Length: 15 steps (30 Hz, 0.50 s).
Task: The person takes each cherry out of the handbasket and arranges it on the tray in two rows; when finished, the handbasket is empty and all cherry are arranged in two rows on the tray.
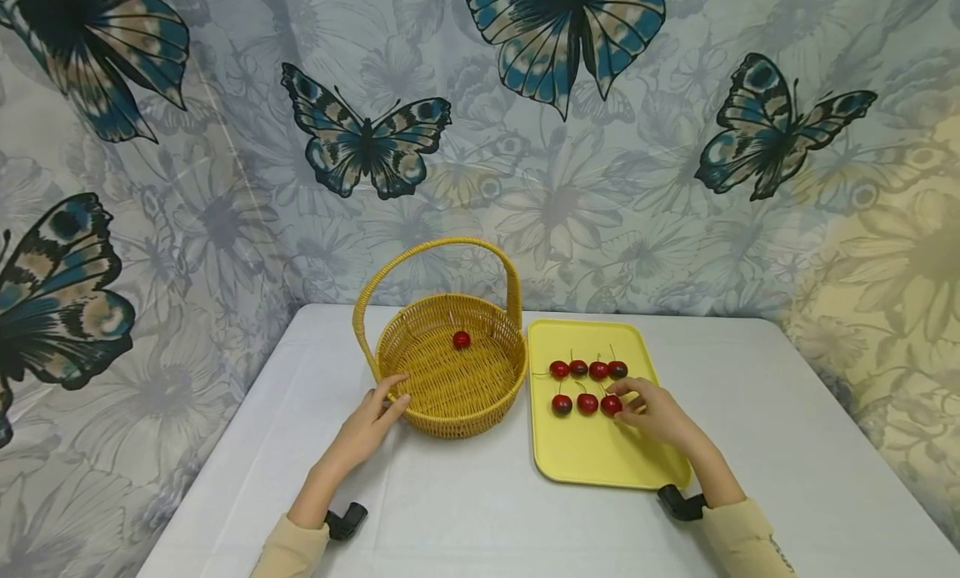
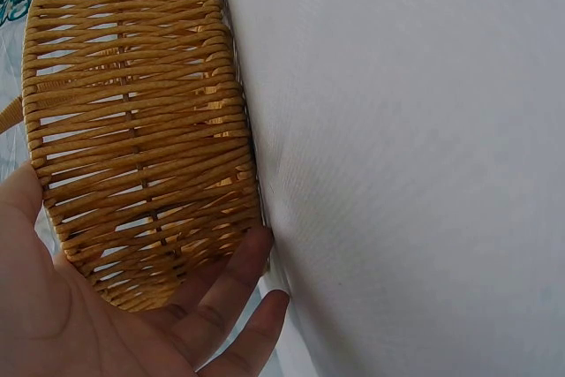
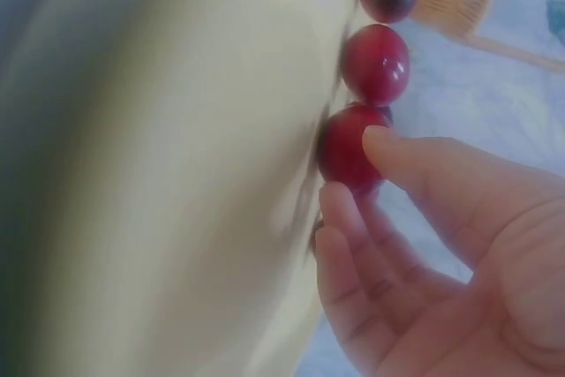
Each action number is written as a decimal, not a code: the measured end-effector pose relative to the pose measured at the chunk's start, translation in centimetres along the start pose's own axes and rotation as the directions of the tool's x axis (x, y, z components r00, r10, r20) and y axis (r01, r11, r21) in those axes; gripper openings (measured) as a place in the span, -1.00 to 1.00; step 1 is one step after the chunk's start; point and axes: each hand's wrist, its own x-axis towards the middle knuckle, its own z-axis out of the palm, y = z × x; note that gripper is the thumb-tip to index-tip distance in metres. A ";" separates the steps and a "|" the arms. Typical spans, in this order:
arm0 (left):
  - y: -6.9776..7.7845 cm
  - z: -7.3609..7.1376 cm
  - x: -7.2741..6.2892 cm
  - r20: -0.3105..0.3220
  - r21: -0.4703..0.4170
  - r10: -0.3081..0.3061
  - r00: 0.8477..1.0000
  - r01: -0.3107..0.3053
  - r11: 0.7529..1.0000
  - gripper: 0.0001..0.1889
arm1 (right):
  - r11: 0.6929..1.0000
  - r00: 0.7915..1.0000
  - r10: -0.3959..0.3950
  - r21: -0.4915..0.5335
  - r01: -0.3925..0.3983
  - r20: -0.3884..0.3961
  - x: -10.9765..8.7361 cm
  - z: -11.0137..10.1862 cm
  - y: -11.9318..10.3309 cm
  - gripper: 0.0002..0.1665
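My left hand (image 1: 369,419) holds the near left rim of a yellow wicker basket (image 1: 450,428). In the left wrist view its fingers lie against the woven wall (image 2: 132,130), with the thumb up at the rim. One red cherry (image 1: 461,339) with a stem lies inside the basket. On the yellow tray (image 1: 600,461) to the right are two rows of dark red cherries. My right hand (image 1: 656,411) pinches the rightmost cherry (image 3: 349,149) of the near row between thumb and fingers, close to the tray. Two more cherries (image 3: 377,64) sit beside it in that row.
Several cherries (image 1: 578,368) form the tray's far row, just beyond my right fingers. The basket's tall arched handle (image 1: 457,241) rises above it. A white cloth (image 1: 465,511) covers the table, and a butterfly-print curtain (image 1: 555,203) hangs behind.
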 end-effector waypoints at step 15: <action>0.0 0.0 0.0 0.002 -0.006 -0.001 1.000 0.001 1.000 -0.46 | 1.000 1.000 -0.005 0.015 0.005 0.003 0.1 0.2 0.3 -0.62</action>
